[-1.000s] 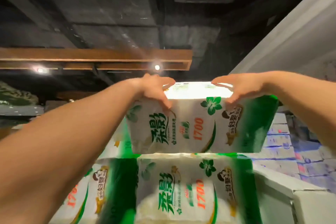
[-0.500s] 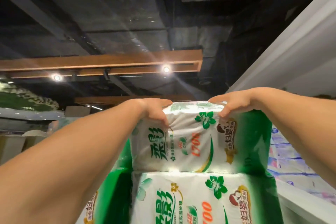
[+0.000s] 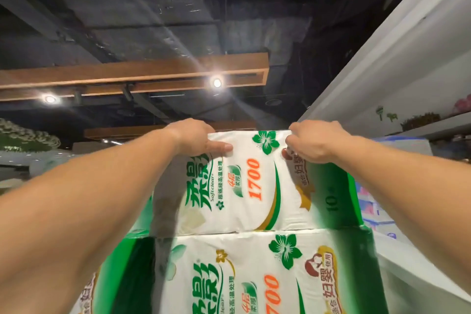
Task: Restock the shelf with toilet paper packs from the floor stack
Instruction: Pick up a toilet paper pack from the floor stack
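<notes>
And it's down: the top toilet paper pack [image 3: 244, 181], hanging clear of the stack a second ago, now sits flat on the pack beneath [image 3: 254, 275], with the seam between them closed along the whole visible front. Both arms reach up and forward. The left hand [image 3: 196, 139] curls over the pack's upper left edge, thumb laid along the front face; the right hand [image 3: 309, 143] hooks over the upper right edge, fingers bent onto the wrapper. Holding both top corners looks like a way to steady a soft, bulky pack at height and square it over the one below. The printed faces line up and face outward, as a display wants. A white shelf edge [image 3: 420, 130] runs off to the right. Letting go seems the next call.
</notes>
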Demonstrator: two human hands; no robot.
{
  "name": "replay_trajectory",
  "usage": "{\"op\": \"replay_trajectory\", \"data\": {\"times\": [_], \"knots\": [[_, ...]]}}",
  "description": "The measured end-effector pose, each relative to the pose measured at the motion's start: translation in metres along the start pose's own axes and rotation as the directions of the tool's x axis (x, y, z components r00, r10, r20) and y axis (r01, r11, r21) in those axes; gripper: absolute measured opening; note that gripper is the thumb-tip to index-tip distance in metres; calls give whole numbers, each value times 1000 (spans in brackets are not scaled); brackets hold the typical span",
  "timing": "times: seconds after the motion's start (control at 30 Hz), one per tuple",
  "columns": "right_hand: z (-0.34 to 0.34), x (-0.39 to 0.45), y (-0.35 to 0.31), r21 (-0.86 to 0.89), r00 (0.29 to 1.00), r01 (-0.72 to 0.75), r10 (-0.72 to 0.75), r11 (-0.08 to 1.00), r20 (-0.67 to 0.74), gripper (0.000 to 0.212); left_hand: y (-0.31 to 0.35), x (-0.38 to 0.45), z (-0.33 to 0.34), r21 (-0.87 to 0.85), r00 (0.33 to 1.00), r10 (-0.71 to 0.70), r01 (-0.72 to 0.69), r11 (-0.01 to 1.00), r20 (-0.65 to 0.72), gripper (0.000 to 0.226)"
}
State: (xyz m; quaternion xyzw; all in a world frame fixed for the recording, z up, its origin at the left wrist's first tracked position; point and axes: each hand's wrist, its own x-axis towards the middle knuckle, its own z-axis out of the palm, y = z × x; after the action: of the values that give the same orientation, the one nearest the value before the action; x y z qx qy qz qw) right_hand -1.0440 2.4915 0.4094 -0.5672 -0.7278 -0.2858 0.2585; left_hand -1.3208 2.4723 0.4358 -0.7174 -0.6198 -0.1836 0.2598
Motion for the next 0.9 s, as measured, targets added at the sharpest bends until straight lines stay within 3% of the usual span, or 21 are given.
{"op": "replay_trajectory", "data": {"times": [0.13,0.23,0.33,0.43,0.53,0.7,0.9], "knots": [[33,1,1,68,990,-11,21,998,-143,38,-3,2,13,96,995,-42,50,994,-90,82],[36,0,-2,72,987,-31,41,997,-152,33,1,-3,17,174,991,-49,71,982,-126,77],[44,-2,-8,65,978,-74,86,995,-192,40,4,-13,31,245,964,-30,97,965,-264,70],[54,-11,-19,92,967,-125,142,988,-211,61,5,-30,53,192,954,-52,112,975,-295,83],[61,-28,-33,165,952,-150,188,975,-242,65,3,-48,70,162,953,-31,83,983,-300,91],[84,-92,-79,197,976,-9,52,980,-213,70,8,-97,99,59,947,-57,80,995,-317,89],[155,-210,-129,300,995,-18,48,954,-93,70,18,-200,174,10,963,-16,20,1000,-268,89]]}}
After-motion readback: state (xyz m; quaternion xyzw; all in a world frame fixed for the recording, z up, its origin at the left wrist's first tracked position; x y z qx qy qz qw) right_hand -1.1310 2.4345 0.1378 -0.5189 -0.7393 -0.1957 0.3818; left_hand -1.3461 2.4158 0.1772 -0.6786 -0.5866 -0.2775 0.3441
